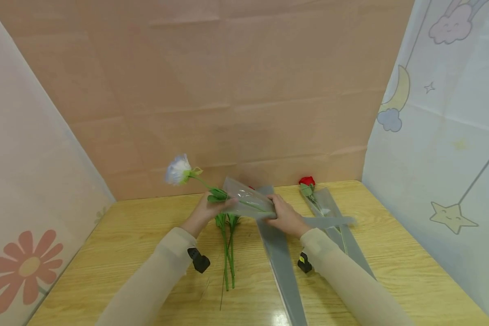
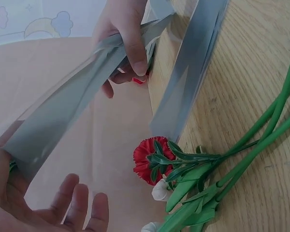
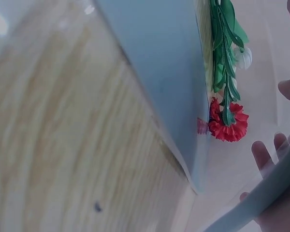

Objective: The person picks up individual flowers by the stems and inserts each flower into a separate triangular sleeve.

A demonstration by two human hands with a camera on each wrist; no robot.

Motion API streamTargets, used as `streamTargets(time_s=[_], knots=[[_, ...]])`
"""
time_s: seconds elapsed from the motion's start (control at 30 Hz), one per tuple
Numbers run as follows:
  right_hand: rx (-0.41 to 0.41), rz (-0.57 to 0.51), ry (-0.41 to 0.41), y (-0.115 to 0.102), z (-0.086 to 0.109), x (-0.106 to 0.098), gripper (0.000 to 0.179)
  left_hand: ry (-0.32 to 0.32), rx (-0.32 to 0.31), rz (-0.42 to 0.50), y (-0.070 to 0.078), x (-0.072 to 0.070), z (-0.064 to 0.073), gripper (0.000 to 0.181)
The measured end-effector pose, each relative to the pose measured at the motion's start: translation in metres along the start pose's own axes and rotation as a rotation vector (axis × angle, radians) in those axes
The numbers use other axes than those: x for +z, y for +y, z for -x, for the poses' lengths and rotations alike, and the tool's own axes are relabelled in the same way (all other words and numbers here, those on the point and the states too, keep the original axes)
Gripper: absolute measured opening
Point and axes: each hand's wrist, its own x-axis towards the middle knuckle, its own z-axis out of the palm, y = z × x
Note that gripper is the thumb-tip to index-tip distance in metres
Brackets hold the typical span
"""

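A white-and-lilac artificial flower (image 1: pixel 178 170) leans out to the left, its green stem running into a clear plastic flower sleeve (image 1: pixel 248 195). My left hand (image 1: pixel 209 213) pinches the sleeve's wide end beside the flower's leaves, and several of its fingers (image 2: pixel 97 215) stay extended. At the narrow end, my right hand (image 1: pixel 286 216) grips the sleeve, thumb on the near side. Both hands hold it above the table, tilted. In the right wrist view, sleeve film hides part of a hand (image 3: pixel 285 203).
Green-stemmed flowers (image 1: pixel 229 253) lie below my left hand, with a red carnation (image 2: pixel 152 159) near them. A grey plastic sleeve (image 1: pixel 283 267) lies under the right hand. Farther right lies a red rose (image 1: pixel 307 181) in a sleeve (image 1: pixel 352 240). A backdrop (image 1: pixel 228 113) closes the table's back.
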Motion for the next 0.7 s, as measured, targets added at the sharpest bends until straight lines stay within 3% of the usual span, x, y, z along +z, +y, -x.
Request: streamTargets(time_s=[0.13, 0.4, 0.5, 0.6, 0.7], knots=[[-0.010, 0.002, 0.008, 0.001, 0.000, 0.002, 0.071, -0.065, 0.001, -0.030, 0.001, 0.000, -0.001, 0.034], [0.013, -0.040, 0.029, 0.003, 0.001, 0.002, 0.066, -0.226, 0.171, -0.071, 0.001, -0.008, -0.003, 0.020], [0.023, -0.066, 0.030, 0.003, 0.002, -0.001, 0.065, -0.263, 0.189, -0.102, 0.005, -0.013, -0.001, 0.017], [0.043, -0.081, 0.033, 0.005, 0.002, -0.003, 0.066, -0.255, 0.180, -0.140, 0.009, -0.018, 0.001, 0.029], [0.064, -0.110, 0.042, 0.006, 0.003, -0.004, 0.068, -0.199, 0.164, -0.139, 0.010, -0.019, 0.002, 0.035]])
